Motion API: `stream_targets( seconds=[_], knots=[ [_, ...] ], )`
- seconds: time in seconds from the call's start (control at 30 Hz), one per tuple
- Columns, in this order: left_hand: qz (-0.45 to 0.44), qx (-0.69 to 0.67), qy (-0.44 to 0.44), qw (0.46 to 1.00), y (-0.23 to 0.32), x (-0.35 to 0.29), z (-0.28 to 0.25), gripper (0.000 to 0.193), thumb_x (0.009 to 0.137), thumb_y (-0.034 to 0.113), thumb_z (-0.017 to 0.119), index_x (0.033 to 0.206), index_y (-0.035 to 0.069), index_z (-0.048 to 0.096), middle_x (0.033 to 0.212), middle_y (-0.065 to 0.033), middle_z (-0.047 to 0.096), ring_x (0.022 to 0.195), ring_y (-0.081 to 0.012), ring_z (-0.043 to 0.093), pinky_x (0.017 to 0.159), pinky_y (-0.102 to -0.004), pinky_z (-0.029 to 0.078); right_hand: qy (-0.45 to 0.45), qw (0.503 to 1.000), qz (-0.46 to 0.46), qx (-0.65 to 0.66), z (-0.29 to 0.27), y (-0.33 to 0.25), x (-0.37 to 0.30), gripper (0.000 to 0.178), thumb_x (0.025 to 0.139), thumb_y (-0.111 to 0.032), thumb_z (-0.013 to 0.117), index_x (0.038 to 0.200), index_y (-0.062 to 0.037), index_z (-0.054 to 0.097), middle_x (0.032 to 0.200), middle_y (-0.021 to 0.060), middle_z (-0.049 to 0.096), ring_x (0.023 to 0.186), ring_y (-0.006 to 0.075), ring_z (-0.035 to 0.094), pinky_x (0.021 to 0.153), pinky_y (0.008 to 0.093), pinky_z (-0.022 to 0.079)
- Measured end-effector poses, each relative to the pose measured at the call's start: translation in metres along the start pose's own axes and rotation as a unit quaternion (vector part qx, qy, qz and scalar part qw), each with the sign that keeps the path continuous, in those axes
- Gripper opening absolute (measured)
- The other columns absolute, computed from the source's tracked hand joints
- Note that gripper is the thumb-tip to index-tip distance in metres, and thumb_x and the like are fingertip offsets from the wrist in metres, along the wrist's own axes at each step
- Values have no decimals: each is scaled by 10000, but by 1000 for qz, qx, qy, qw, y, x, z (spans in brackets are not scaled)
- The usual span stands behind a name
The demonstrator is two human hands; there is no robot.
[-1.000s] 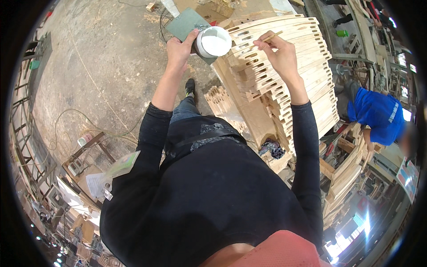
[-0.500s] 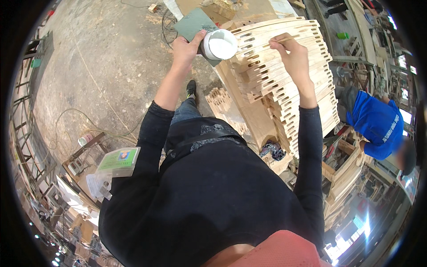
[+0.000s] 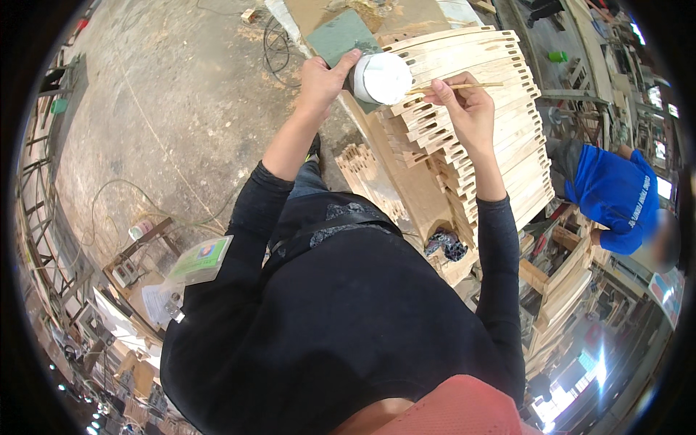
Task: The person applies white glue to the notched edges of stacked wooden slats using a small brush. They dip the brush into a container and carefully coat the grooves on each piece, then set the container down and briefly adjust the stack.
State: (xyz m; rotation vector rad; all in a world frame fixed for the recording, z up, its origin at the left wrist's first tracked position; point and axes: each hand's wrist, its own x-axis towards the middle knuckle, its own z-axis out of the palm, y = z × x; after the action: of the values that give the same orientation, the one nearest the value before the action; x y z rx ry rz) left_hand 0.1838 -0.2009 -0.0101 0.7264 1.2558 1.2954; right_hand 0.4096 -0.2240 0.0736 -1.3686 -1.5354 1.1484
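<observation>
My left hand (image 3: 324,81) is closed at the edge of a flat green-grey board (image 3: 338,35), its thumb lying against a round white tub (image 3: 384,78). The tub is tilted toward me over the board and holds a thick white paste, probably glue. Between the thumb and fingers of my right hand (image 3: 464,105) is a thin wooden stick (image 3: 475,85), its left tip close to the tub's rim. Both hands are above a stack of pale wooden slats (image 3: 493,145) with slots cut in their ends.
More slotted pieces (image 3: 366,174) lie lower, left of the wooden bench board (image 3: 406,174). A crumpled dark cloth (image 3: 446,244) rests near the slats. A person in a blue shirt (image 3: 612,199) bends at the right. A hose (image 3: 134,185) trails over the floor at left.
My left hand has moved right with the board and tub. My right hand has come lower, its stick now lying sideways with the tip near the tub.
</observation>
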Motion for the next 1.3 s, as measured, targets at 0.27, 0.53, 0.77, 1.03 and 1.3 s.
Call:
stream_targets(
  seconds=[0.27, 0.53, 0.77, 1.03, 1.3],
  knots=[
    [-10, -23, 4, 1000, -5, -1, -1, 287, 816, 205, 734, 900, -62, 670, 826, -90, 686, 678, -122, 628, 579, -267, 501, 51, 966, 115, 227, -4, 6, 0, 237, 905, -191, 633, 983, 22, 563, 933, 186, 673, 810, 206, 682, 723, 276, 568],
    [-25, -24, -1, 999, -9, -3, 4, 267, 821, 182, 727, 893, -69, 669, 841, -102, 687, 694, -129, 627, 607, -270, 500, 75, 943, 220, 237, -17, 28, 6, 281, 905, -238, 635, 1008, 13, 561, 961, 175, 667, 874, 203, 670, 751, 272, 564],
    [-41, -17, 26, 999, -11, 1, -14, 296, 817, 225, 734, 952, -26, 652, 844, -84, 685, 673, -140, 655, 544, -280, 527, 120, 964, 144, 187, -36, 49, 9, 274, 903, -241, 640, 1010, 0, 565, 929, 155, 673, 840, 199, 674, 716, 281, 558],
    [-7, -51, 65, 997, -10, 4, -28, 256, 827, 187, 722, 942, -30, 652, 837, -87, 684, 667, -138, 654, 539, -274, 527, 76, 987, 123, 64, -30, 73, 18, 298, 912, -245, 628, 1020, 25, 559, 889, 140, 681, 783, 179, 679, 661, 258, 541],
    [-21, -29, 74, 997, -8, 3, -36, 253, 829, 175, 719, 906, -58, 659, 818, -96, 682, 639, -137, 641, 551, -290, 535, 93, 993, 66, 3, -34, 62, 27, 255, 907, -192, 633, 975, 46, 575, 845, 141, 685, 767, 180, 688, 637, 248, 544]
  ],
)
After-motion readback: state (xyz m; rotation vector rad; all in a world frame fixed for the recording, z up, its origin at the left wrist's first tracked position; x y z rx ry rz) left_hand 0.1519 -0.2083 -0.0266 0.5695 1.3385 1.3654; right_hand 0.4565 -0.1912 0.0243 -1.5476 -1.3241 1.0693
